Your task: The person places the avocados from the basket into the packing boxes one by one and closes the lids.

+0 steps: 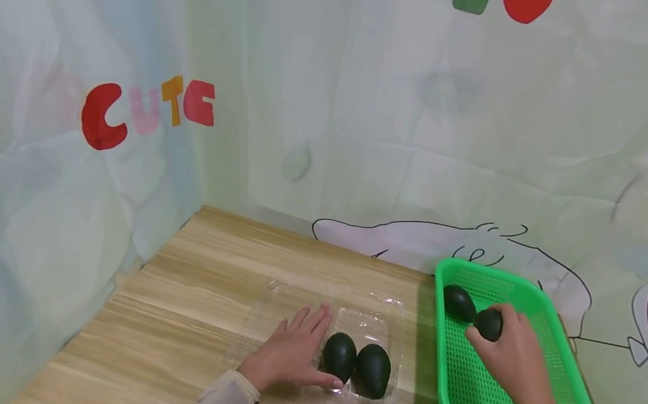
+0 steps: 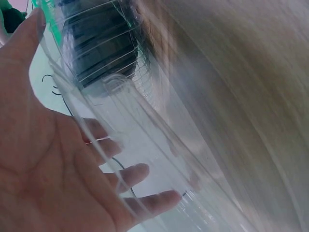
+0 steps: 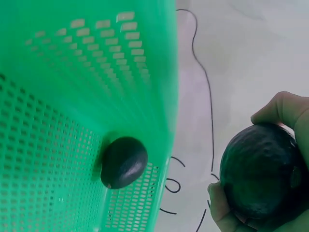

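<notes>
Right hand holding one dark avocado over the green basket, left hand steadying the clear container.
From where I stand, the right hand [image 1: 518, 364] has thumb and fingers clamped round an avocado [image 1: 489, 324] above the basket [image 1: 463, 381], apart from a second avocado [image 1: 458, 303] lying at the basket's far end. The left hand [image 1: 293, 356] lies against the clear plastic container [image 1: 366, 325] on the wooden table [image 1: 188, 300], fingers extended and slightly apart, its thumb beside the two avocados [image 1: 356, 364] sitting side by side there. I'd judge the step is a one-by-one transfer, though I can't tell which way. The next move seems to call for a secure hold on that smooth fruit, a gentle release and a steady container.
</notes>
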{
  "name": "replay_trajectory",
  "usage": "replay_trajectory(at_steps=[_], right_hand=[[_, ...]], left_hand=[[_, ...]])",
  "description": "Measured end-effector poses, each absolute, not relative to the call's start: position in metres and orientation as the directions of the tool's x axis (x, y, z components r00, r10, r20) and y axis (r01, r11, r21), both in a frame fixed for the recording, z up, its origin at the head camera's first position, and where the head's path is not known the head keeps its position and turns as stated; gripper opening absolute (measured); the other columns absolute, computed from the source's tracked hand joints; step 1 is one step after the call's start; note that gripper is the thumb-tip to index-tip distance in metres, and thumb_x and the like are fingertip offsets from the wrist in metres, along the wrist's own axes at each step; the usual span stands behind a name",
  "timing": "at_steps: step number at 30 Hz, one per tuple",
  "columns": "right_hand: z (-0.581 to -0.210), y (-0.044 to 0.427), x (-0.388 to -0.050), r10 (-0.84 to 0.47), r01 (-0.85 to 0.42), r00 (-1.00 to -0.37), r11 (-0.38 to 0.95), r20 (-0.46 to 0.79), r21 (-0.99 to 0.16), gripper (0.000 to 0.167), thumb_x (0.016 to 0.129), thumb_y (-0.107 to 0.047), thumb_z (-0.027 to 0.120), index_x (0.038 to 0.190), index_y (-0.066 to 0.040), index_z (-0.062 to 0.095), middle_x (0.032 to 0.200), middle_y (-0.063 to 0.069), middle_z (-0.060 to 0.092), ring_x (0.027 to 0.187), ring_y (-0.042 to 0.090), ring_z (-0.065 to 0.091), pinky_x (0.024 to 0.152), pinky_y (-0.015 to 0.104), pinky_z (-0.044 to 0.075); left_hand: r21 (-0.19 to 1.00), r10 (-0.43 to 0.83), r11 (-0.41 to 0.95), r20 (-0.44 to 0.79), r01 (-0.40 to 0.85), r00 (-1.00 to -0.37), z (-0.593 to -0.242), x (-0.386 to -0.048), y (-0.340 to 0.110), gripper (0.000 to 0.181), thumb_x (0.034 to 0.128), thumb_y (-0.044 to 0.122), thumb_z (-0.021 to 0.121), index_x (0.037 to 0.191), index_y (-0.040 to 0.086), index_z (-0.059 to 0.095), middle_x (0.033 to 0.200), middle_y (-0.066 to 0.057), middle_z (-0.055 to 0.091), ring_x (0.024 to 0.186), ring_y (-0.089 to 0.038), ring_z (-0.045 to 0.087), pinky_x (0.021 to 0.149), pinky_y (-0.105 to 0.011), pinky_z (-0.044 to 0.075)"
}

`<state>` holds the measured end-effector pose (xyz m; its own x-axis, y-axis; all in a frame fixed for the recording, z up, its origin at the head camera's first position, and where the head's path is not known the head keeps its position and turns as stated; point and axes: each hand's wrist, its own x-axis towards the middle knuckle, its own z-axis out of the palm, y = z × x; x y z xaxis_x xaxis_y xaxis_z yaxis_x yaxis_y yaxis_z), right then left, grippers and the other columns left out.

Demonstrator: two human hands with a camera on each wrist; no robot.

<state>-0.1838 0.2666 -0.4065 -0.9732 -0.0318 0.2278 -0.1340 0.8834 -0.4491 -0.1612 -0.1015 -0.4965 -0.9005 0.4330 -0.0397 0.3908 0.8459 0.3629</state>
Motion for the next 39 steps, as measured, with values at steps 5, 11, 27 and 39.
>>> replay_trajectory(at_steps=[5, 11, 27, 39], right_hand=[[-0.407, 0.255, -0.167, 0.001, -0.098, -0.980, 0.869, 0.200, -0.485, 0.054, 0.092, -0.029, 0.068, 0.132, 0.003, 0.050, 0.110, 0.025, 0.055, 0.081, 0.031, 0.054, 0.055, 0.033, 0.043], [-0.410, 0.240, -0.156, 0.031, -0.083, -0.976, 0.860, 0.214, -0.504, 0.049, 0.090, -0.026, 0.068, 0.128, 0.000, 0.052, 0.110, 0.022, 0.055, 0.082, 0.030, 0.054, 0.056, 0.034, 0.044], [-0.420, 0.174, -0.139, 0.018, -0.126, -0.973, 0.792, 0.229, -0.598, 0.046, 0.083, -0.021, 0.075, 0.122, -0.004, 0.058, 0.108, 0.017, 0.059, 0.080, 0.027, 0.055, 0.058, 0.033, 0.045], [-0.442, 0.136, -0.148, 0.021, -0.114, -0.982, 0.724, 0.186, -0.681, 0.050, 0.082, -0.023, 0.076, 0.127, -0.008, 0.059, 0.108, 0.011, 0.061, 0.083, 0.022, 0.057, 0.062, 0.031, 0.049]], left_hand=[[0.372, 0.435, 0.842, -0.044, 0.390, -0.899, -0.496, -0.161, -0.102, 0.122, 0.0754, 0.082, 0.065, 0.162, 0.007, 0.023, 0.170, -0.014, 0.017, 0.151, -0.045, 0.023, 0.109, -0.072, 0.033], [0.373, 0.436, 0.842, -0.044, 0.390, -0.899, -0.497, -0.161, -0.102, 0.121, 0.0756, 0.082, 0.065, 0.162, 0.007, 0.023, 0.170, -0.014, 0.017, 0.151, -0.045, 0.023, 0.109, -0.072, 0.033], [0.375, 0.436, 0.841, -0.044, 0.390, -0.899, -0.499, -0.161, -0.102, 0.122, 0.0756, 0.083, 0.064, 0.162, 0.008, 0.021, 0.170, -0.013, 0.016, 0.152, -0.045, 0.022, 0.110, -0.072, 0.033], [0.370, 0.428, 0.847, -0.048, 0.382, -0.903, -0.499, -0.162, -0.101, 0.122, 0.0754, 0.083, 0.063, 0.163, 0.010, 0.021, 0.170, -0.010, 0.015, 0.152, -0.043, 0.022, 0.110, -0.071, 0.033]])
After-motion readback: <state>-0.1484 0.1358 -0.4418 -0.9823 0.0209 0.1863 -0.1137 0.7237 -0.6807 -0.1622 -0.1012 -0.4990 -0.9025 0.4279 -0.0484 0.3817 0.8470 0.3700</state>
